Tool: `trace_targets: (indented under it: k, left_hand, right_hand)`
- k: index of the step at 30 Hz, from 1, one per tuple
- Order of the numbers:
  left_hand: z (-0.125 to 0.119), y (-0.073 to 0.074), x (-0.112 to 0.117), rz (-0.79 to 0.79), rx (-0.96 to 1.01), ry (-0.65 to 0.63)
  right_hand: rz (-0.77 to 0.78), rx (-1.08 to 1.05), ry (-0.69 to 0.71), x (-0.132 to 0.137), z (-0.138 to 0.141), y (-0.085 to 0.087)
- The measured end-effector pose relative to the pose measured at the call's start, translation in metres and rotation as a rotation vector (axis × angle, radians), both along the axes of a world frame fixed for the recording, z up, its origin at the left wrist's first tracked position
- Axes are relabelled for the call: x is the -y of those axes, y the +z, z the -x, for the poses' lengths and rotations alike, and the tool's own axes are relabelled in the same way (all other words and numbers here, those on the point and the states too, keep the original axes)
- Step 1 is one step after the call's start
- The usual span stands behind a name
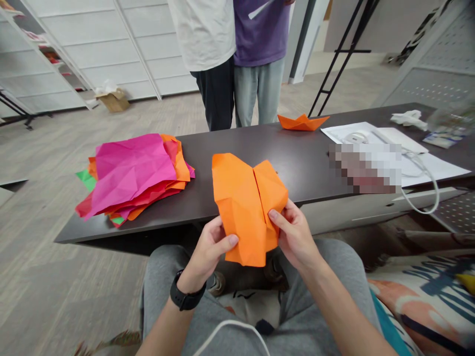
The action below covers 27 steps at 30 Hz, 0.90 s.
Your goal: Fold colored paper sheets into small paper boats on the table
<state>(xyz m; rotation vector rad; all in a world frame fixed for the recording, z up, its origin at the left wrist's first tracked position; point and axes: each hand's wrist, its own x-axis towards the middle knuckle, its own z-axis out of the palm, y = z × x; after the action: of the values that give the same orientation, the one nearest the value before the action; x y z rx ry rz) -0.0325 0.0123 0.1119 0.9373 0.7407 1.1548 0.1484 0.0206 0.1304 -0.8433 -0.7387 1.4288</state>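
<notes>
A creased orange sheet of paper (241, 212), partly folded with a slit running down its right half, is held up over the table's near edge. My left hand (214, 246) pinches its lower left side, thumb on top. On the right side, my right hand (295, 230) grips the folded flap with the thumb in front and fingers behind. To the left lies a pile of crumpled paper sheets (133, 170), magenta on top, with orange, red and green ones below. A folded orange paper boat (303, 122) sits at the table's far edge.
The dark table (200, 146) spans the view. On its right lie white papers (441, 165), a white cable (437, 198), a crumpled tissue (410, 119) and a clear plastic bag (451, 126). Two people (237, 59) stand behind the table. A cardboard box (114, 100) is on the floor.
</notes>
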Motion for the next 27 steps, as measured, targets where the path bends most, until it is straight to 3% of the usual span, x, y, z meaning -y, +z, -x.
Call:
trace_targets:
  k: [4,10,17,22,27]
  left_hand:
    - [0.000,0.000,0.002,0.101,0.025,0.053]
    - [0.010,0.001,-0.004,0.137,0.131,0.360]
    - [0.026,-0.005,-0.019,-0.070,0.132,0.581]
    - [0.030,-0.010,-0.023,-0.105,0.126,0.586]
    - [0.034,-0.012,-0.025,-0.144,0.160,0.633]
  right_hand:
    - [0.003,0.036,-0.083,-0.001,-0.005,-0.001]
    - [0.036,0.032,-0.169,-0.004,-0.023,0.001]
    - [0.080,0.051,0.134,-0.006,-0.053,0.004]
    - [0.158,0.099,0.317,-0.006,-0.054,-0.003]
    - [0.199,0.090,0.261,-0.005,-0.051,-0.008]
